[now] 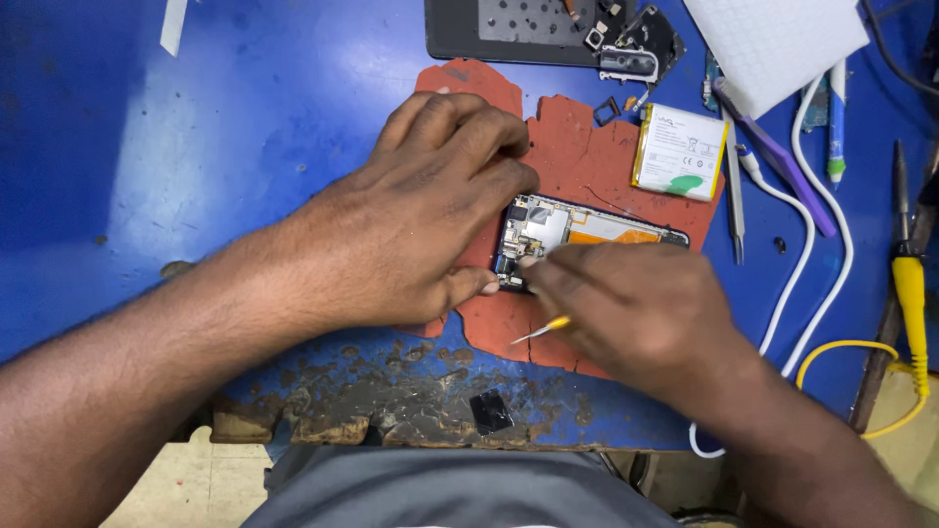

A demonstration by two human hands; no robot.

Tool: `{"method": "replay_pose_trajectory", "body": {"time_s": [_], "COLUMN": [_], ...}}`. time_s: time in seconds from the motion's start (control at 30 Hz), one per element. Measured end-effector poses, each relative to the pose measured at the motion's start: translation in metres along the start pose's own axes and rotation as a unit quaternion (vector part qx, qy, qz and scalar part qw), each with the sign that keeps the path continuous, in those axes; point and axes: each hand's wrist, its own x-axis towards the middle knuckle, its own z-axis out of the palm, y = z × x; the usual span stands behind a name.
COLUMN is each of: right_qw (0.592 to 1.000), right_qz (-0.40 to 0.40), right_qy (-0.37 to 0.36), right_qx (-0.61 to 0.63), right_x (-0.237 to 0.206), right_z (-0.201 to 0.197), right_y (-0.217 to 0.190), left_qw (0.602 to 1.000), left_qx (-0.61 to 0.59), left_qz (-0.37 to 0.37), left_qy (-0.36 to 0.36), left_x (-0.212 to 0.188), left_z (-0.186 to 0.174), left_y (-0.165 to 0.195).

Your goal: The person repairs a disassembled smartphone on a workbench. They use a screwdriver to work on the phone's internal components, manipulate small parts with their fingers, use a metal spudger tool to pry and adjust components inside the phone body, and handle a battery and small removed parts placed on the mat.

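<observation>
While an opened phone (587, 230) lies face down on a torn red mat (577, 156) on the blue workbench (196, 147), a person works over its exposed boards. Left hand (411, 225) lies spread across the phone's left end, fingers curled loosely over the edge and thumb pressed against its near corner, hiding that end. Right hand (636, 303) sits just below the phone, fingers pinched shut around a thin yellow-handled tool (543, 330) whose working end is hidden by the fingers. Just right of the phone's far edge rests a white battery (680, 152); beyond it, a dark back cover (548, 29) with loose camera parts. Farther right of the phone lie tweezers (734, 196), a purple tool (773, 152), a white cable (812, 235) and a yellow-gripped soldering iron (910, 284).
</observation>
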Motion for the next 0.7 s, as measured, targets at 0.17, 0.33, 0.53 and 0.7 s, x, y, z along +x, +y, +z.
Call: {"method": "replay_pose_trajectory", "body": {"time_s": [0.17,0.33,0.53,0.7], "right_qw": [0.975,0.948,0.918,0.898], "right_qz": [0.206,0.267,0.311,0.363], "right_qy": [0.036,0.047,0.039,-0.077], "right_qx": [0.081,0.168,0.243,0.236], "right_x": [-0.008,-0.012,-0.018,-0.022], "right_z": [-0.019,-0.029,-0.026,-0.024], "right_y": [0.008,0.016,0.02,0.025], "left_qw": [1.0,1.0,0.998,0.995], "left_qx": [0.003,0.019,0.046,0.071], "left_qz": [0.003,0.005,-0.013,-0.048], "left_qy": [0.001,-0.002,0.04,0.04], "left_x": [0.001,0.003,0.005,0.007], "left_z": [0.001,0.001,0.016,0.024], "left_y": [0.001,0.001,0.012,0.019]}}
